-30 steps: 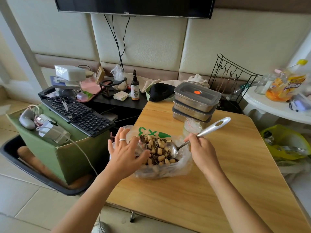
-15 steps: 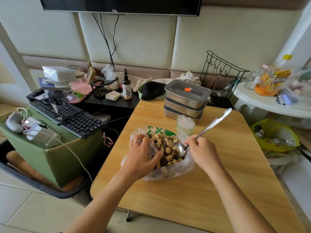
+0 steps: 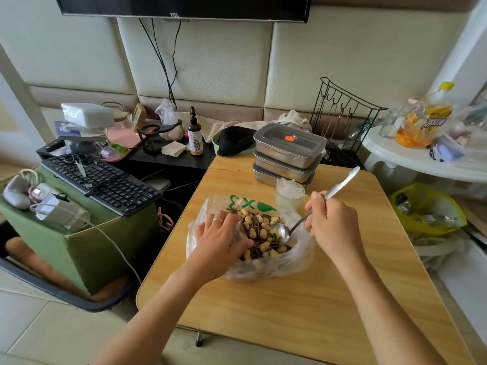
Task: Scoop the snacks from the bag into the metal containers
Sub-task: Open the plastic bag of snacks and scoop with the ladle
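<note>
A clear plastic bag [image 3: 295, 262] with green print lies open on the wooden table [image 3: 303, 306]. Peanuts and striped seeds [image 3: 259, 233] fill it. My left hand [image 3: 220, 241], a ring on one finger, pinches the bag's left rim and holds it open. My right hand [image 3: 330, 223] grips the handle of a metal spoon [image 3: 340, 185]; its bowl rests on the snacks inside the bag. Three stacked metal containers [image 3: 288, 156] with lids on stand at the table's far edge, behind the bag.
A small covered cup [image 3: 290, 192] sits between the bag and the containers. A keyboard [image 3: 102, 183] lies on a green box to the left. A black wire rack [image 3: 342, 114] stands behind the containers. A white round table [image 3: 421, 159] with bottles is on the right, a yellow bag [image 3: 427, 212] below it.
My left hand went from spread open over the bag to gripping its left rim. The spoon's bowl has settled lower among the snacks. The camera view shifted a little.
</note>
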{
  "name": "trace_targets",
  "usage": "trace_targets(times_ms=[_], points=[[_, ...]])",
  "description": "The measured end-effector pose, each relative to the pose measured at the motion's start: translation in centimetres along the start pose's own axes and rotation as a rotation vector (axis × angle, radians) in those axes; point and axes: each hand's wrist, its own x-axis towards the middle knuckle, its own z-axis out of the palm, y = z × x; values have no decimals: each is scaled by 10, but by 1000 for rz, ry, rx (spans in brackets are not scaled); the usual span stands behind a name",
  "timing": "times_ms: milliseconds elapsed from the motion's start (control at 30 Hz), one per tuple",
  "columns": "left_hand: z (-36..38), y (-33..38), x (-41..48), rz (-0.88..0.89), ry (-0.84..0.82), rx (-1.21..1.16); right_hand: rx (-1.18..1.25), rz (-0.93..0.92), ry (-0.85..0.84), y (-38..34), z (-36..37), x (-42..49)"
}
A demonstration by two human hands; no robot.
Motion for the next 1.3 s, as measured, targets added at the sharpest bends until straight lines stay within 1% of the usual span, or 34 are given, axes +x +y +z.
trace_targets(times_ms=[67,133,167,200,233,267,367,400,433,500,567,667,700,733,800,933,1167,1300], points=[[5,-3,-1,-9,-41,-17,87,107,-29,3,0,2],[8,-5,-2,-12,-48,-18,181,200,-62,6,-2,2],[9,-6,-3,-11,-45,-20,207,216,-73,6,-3,1],[10,-6,-3,-9,-41,-26,212,194,-77,5,-4,0],[10,-7,-4,-7,-36,-33,195,127,-72,2,-3,-3],[11,-7,-4,-3,-32,-38,163,22,-63,-2,-2,-5],[11,-6,-3,3,-24,-35,15,-358,-48,-15,7,-12],[12,-5,-3,2,-23,-38,-34,-422,-36,-18,11,-14],[12,-5,-3,2,-21,-43,-61,-432,-22,-19,14,-14],[13,-3,-3,2,-16,-49,-27,-319,-11,-19,17,-12],[13,-2,-4,3,-8,-53,74,-117,-30,-16,16,-12],[12,-2,-5,0,-9,-61,250,243,-83,-10,10,-11],[12,-2,-5,-1,-4,-65,293,328,-94,-7,8,-11],[12,-2,-4,-3,6,-70,308,366,-94,-5,6,-10],[10,-1,-4,-12,34,-81,287,339,-71,-5,2,-10],[1,4,1,5,78,-24,221,172,9,-12,-10,-9],[-5,11,10,-27,-11,48,239,175,18,-21,-18,-1],[-7,14,14,-20,-10,53,252,174,-6,-30,-13,2]])
